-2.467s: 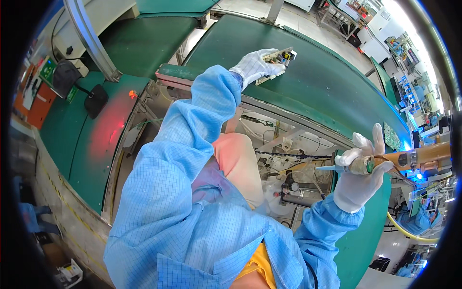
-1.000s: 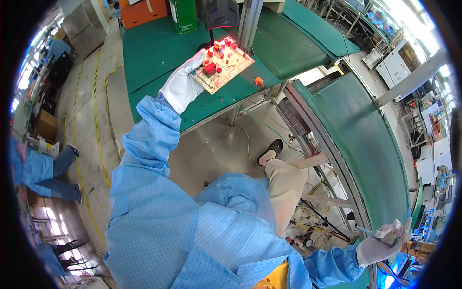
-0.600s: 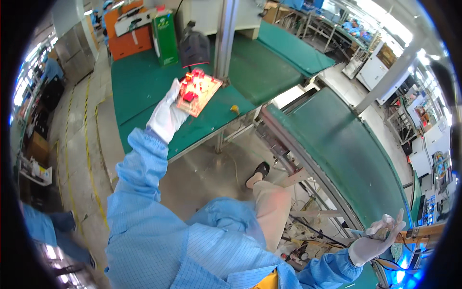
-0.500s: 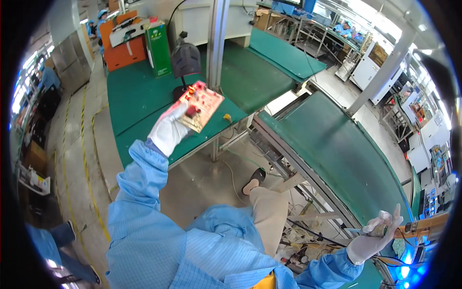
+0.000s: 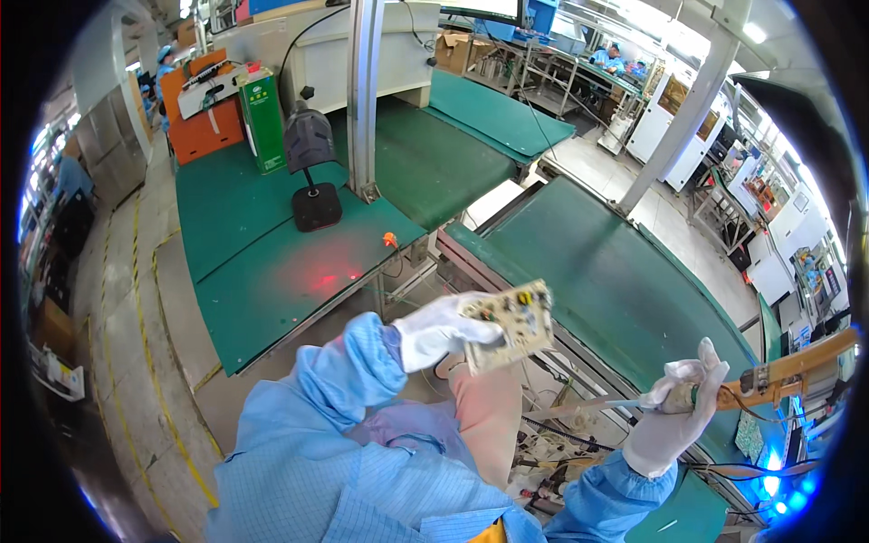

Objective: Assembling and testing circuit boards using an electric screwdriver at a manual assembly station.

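Note:
My left hand [image 5: 444,331], in a white glove, grips a pale circuit board [image 5: 512,328] by its left edge. The board, dotted with small parts, is tilted and held in the air over my lap, beside the green conveyor belt [image 5: 625,271]. My right hand [image 5: 681,412], also gloved, is at the lower right, fingers curled with one or two pointing up. From it a thin pale stick [image 5: 621,404] juts out to the left; its kind cannot be made out. A wood-coloured bar [image 5: 797,369] lies just right of that hand.
A black scanner on a stand [image 5: 310,145] casts red light onto the green table [image 5: 217,262] at left. Behind it are a green can [image 5: 262,122] and an orange box [image 5: 204,127]. A metal post [image 5: 364,100] rises at the table's edge. Cables hang below the belt.
My left hand has carried the circuit board from the scanner's red light rightward and toward me. My right hand keeps its curled pose. The view has shifted right.

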Motion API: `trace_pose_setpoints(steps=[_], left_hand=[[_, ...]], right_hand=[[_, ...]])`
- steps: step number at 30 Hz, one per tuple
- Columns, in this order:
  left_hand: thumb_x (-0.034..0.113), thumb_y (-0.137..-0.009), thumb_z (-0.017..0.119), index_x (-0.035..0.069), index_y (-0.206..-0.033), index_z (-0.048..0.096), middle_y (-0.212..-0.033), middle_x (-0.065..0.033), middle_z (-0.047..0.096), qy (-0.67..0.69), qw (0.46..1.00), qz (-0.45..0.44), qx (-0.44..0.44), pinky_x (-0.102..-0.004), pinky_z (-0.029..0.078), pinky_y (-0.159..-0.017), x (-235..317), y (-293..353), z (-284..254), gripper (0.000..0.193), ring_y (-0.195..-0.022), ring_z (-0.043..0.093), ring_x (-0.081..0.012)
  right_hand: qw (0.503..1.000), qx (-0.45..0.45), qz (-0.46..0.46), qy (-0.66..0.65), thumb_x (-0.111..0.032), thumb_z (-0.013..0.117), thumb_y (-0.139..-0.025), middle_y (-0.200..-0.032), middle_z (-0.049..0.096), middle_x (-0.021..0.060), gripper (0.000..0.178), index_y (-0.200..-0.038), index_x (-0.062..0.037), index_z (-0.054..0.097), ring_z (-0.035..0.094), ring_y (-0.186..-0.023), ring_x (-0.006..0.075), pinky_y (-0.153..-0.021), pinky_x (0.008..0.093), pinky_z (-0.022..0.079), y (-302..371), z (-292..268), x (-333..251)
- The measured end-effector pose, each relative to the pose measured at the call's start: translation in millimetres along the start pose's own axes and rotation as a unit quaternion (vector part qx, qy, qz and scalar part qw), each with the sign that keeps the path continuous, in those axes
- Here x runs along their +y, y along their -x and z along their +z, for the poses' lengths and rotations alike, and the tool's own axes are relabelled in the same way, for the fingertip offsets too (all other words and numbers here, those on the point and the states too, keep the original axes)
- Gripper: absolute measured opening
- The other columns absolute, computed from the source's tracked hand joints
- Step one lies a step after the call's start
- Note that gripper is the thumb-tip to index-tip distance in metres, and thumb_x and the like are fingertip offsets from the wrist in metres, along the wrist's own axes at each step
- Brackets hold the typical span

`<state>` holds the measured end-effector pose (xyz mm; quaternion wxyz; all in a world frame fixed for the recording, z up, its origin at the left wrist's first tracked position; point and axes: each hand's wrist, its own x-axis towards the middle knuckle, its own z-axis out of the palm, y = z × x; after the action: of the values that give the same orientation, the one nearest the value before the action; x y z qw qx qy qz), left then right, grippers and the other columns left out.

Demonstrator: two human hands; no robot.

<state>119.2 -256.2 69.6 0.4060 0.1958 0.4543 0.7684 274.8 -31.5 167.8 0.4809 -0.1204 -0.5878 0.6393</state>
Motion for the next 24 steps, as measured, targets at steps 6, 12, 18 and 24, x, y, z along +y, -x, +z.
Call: trace_pose_setpoints(steps=[6,12,18,24], left_hand=[[0.025,-0.081,0.073,0.000,-0.139,0.042,-0.128,-0.0091,0.057,-0.102,0.993,-0.013,-0.053,-0.0335,0.042,-0.101,-35,-26,45,0.071,-0.118,0.053,-0.0169],[0.023,-0.082,0.070,0.000,-0.128,0.055,-0.121,-0.0079,0.062,-0.195,0.973,0.011,-0.126,-0.0319,0.042,-0.098,-59,-46,78,0.054,-0.111,0.056,-0.0158],[0.012,-0.085,0.069,0.000,-0.140,0.043,-0.129,-0.0084,0.057,0.043,0.984,-0.083,-0.150,-0.0319,0.041,-0.103,-72,-45,86,0.061,-0.119,0.053,-0.0172],[0.017,-0.081,0.075,0.001,-0.136,0.048,-0.121,-0.0050,0.060,-0.024,0.986,-0.109,-0.126,-0.0286,0.044,-0.097,-70,-46,93,0.063,-0.111,0.056,-0.0132]], right_hand=[[1.000,-0.019,-0.007,-0.010,-0.040,0.043,-0.102,-0.076,0.053,0.0021,0.049,-0.120,0.0029,0.056,0.044,-0.050,0.0068,-0.042,0.0190,0.031,-2,0,3],[0.999,-0.021,-0.025,-0.020,-0.040,0.045,-0.101,-0.076,0.054,0.0018,0.048,-0.120,0.0026,0.057,0.044,-0.050,0.0068,-0.041,0.0184,0.031,-4,-16,10],[0.992,0.017,-0.017,-0.120,-0.037,0.038,-0.100,-0.075,0.059,0.0087,0.053,-0.119,0.0088,0.057,0.046,-0.047,0.0120,-0.040,0.0218,0.035,-9,-6,17],[0.991,-0.045,-0.047,-0.113,-0.035,0.045,-0.101,-0.079,0.064,0.0113,0.048,-0.117,0.0078,0.057,0.053,-0.048,0.0153,-0.038,0.0236,0.041,-18,-26,26]])
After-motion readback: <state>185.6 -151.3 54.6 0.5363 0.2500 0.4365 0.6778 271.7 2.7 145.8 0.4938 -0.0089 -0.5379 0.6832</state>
